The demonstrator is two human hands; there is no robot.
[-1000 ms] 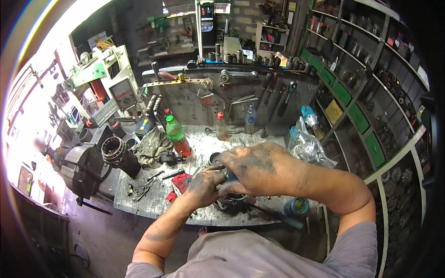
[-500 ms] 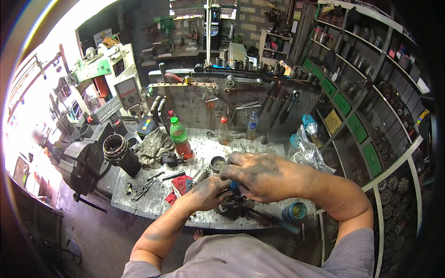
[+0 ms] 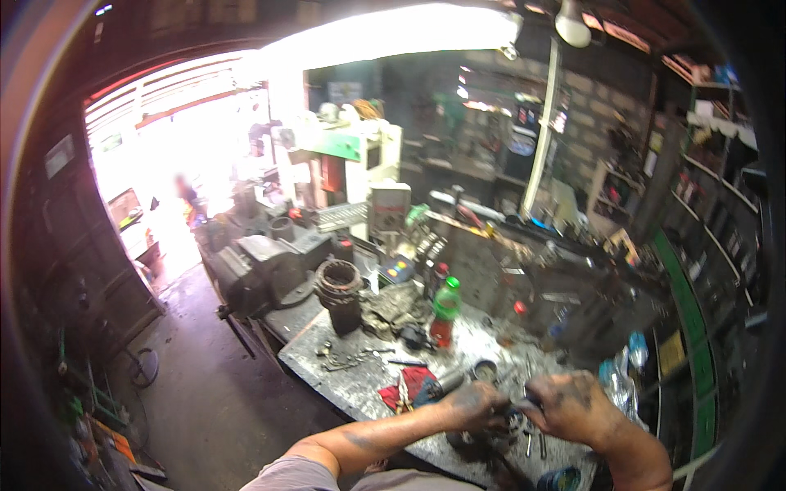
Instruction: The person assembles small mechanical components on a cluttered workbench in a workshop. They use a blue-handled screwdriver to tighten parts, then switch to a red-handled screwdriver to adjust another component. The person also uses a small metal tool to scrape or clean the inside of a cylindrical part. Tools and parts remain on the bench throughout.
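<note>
Both of my hands are low over the front of the metal-topped workbench (image 3: 319, 337), close together above a dark, greasy metal assembly (image 3: 471, 448). My left hand (image 3: 481, 405) is closed at the assembly's upper side, its fingertips blurred. My right hand (image 3: 569, 401) is bent over beside it, fingers curled in toward the left. What either hand grips is hidden by the fingers and smeared by motion. Just beyond them sits a small round metal cup (image 3: 485, 371). A red rag (image 3: 409, 388) lies to the left of my left hand.
A bottle of red liquid with a green cap (image 3: 446, 304) stands behind, beside a crumpled grey cloth (image 3: 399, 309) and a dark ribbed cylinder (image 3: 339, 304). A bench vise (image 3: 274, 270) is fixed at the left end. A blue tub (image 3: 561, 479) stands near the right front edge.
My view has swung left, so the bench and hands appear further right and lower, and the bright doorway shows. My right hand has shifted away from my left, leaving a small gap.
</note>
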